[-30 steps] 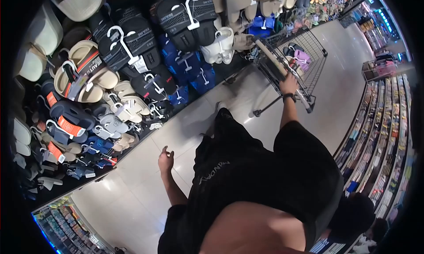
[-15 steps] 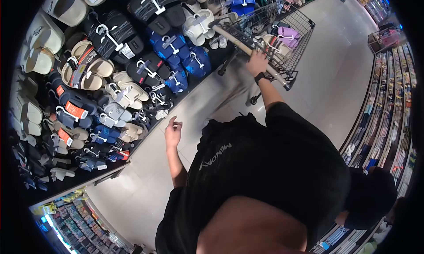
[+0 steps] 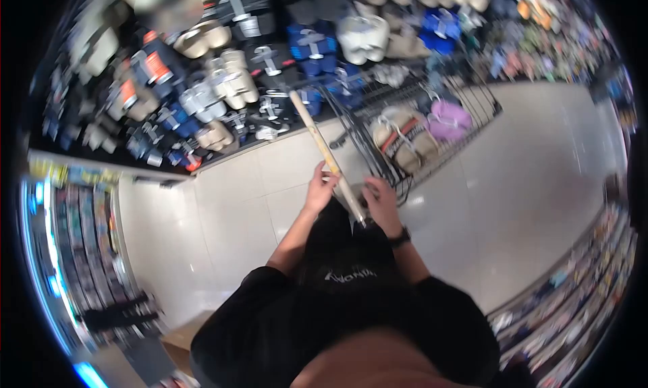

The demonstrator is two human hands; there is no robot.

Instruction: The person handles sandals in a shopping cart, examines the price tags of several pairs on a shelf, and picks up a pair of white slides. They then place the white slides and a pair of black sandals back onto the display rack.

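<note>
The shopping cart's pale handle bar (image 3: 312,128) runs slantwise in front of my body. My left hand (image 3: 320,191) is at the bar's left side, fingers apart, with its fingertips against or very near it. On the other side, my right hand (image 3: 382,202), with a dark band on the wrist, is raised just off the bar, its fingers loosely bent and apart. Inside the wire cart (image 3: 466,133) lie a pair of beige slippers (image 3: 408,142) with a dark and orange strip and a pair of purple slippers (image 3: 448,121).
A display of hanging slippers (image 3: 229,77) lines the far side, fronted by a low dark ledge. Shelves of small packages (image 3: 84,233) stand at the left, and more stocked racks (image 3: 574,307) curve along the lower right. The tiled floor (image 3: 229,226) is shiny. Parts are motion-blurred.
My right hand has come off the handle bar and drawn closer to my body. My left hand has moved up to the bar. The cart is nearer, and the view has turned.
</note>
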